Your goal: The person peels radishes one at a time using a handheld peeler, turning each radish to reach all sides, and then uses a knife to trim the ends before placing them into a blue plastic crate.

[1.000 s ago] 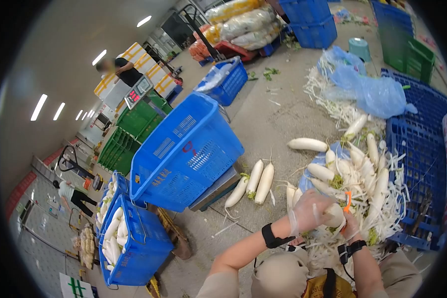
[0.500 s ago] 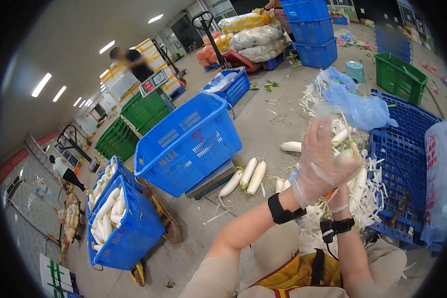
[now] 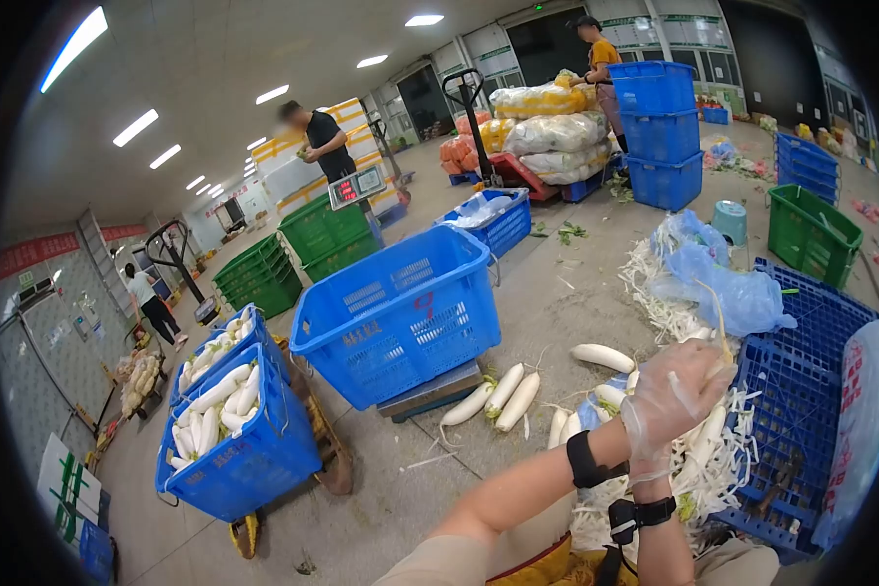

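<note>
My left hand (image 3: 676, 396), in a clear plastic glove, is closed around a white radish, mostly hidden by the hand. The radish's thin root (image 3: 720, 314) sticks up past my fingers. Below it, my right hand (image 3: 650, 467), also gloved, is close against the left wrist. Its fingers are hidden, so what it holds cannot be seen. Beneath my hands lies a heap of white radish peelings (image 3: 737, 459). Several whole radishes (image 3: 604, 356) lie on the floor just left of my hands.
A blue crate (image 3: 396, 317) stands on a scale, with loose radishes (image 3: 518, 400) beside it. Radish-filled blue crates (image 3: 239, 469) sit on a pallet truck at left. Blue plastic pallets (image 3: 786, 410) lie to the right, near a blue bag (image 3: 703, 283). People work in the background.
My left hand has gone from raised, spread fingers to a closed grip, lower and to the right. The camera view has tilted upward, showing more of the room and the people behind.
</note>
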`<action>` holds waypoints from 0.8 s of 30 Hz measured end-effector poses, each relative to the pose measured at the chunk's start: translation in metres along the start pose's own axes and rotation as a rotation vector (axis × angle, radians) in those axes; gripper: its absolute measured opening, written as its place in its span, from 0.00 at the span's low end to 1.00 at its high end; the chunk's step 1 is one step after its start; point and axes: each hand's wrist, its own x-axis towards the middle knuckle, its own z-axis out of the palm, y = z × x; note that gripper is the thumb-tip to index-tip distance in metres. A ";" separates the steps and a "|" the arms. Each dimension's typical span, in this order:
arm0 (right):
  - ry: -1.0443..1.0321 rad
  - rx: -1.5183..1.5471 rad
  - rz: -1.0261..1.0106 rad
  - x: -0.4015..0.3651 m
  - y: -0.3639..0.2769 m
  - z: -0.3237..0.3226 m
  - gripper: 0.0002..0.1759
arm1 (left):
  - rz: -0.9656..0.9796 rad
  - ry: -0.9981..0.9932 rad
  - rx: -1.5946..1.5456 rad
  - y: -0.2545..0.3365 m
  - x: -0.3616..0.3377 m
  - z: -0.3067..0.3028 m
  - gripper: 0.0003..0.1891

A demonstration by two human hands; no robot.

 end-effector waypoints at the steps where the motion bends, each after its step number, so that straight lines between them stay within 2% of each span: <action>1: 0.021 -0.010 0.013 -0.002 0.001 0.002 0.26 | -0.006 0.000 0.001 -0.002 0.001 0.003 0.15; 4: 0.091 -0.038 0.039 -0.008 -0.003 0.000 0.26 | 0.061 0.022 0.093 -0.003 0.007 0.003 0.13; 6: 0.130 -0.053 0.048 -0.009 -0.004 -0.002 0.26 | 0.063 -0.193 0.310 -0.002 0.017 -0.004 0.14; 10: 0.217 -0.118 0.120 -0.002 -0.003 -0.034 0.25 | 0.132 -0.253 0.349 -0.004 0.019 -0.015 0.16; 12: 0.237 -0.111 0.132 -0.003 -0.001 -0.036 0.25 | -0.084 -0.218 0.148 -0.010 0.011 -0.020 0.15; 13: 0.255 -0.107 0.140 -0.002 -0.001 -0.035 0.25 | -0.080 -0.220 0.153 -0.016 0.004 -0.018 0.15; 14: 0.252 -0.102 0.137 -0.001 0.000 -0.037 0.25 | -0.034 -0.135 0.067 -0.024 -0.007 -0.014 0.17; 15: 0.264 -0.140 0.146 0.000 0.002 -0.044 0.25 | 0.010 -0.048 -0.020 -0.030 -0.019 -0.010 0.23; 16: 0.276 -0.177 0.156 0.001 0.004 -0.051 0.26 | 0.012 -0.051 -0.017 -0.032 -0.029 -0.007 0.23; 18: 0.211 -0.151 0.140 0.005 0.013 -0.067 0.26 | -0.173 0.079 -0.215 -0.037 -0.047 0.001 0.34; 19: 0.147 -0.128 0.126 0.006 0.016 -0.073 0.27 | -0.173 0.080 -0.214 -0.045 -0.054 0.008 0.34; 21: 0.223 -0.162 0.142 0.005 0.020 -0.083 0.26 | -0.328 0.116 -0.230 -0.068 -0.067 0.022 0.46; 22: 0.301 -0.197 0.158 0.004 0.022 -0.088 0.25 | -0.330 0.118 -0.230 -0.077 -0.073 0.026 0.46; 24: 0.366 -0.208 0.207 0.004 0.028 -0.107 0.24 | -0.487 0.116 -0.315 -0.095 -0.082 0.033 0.44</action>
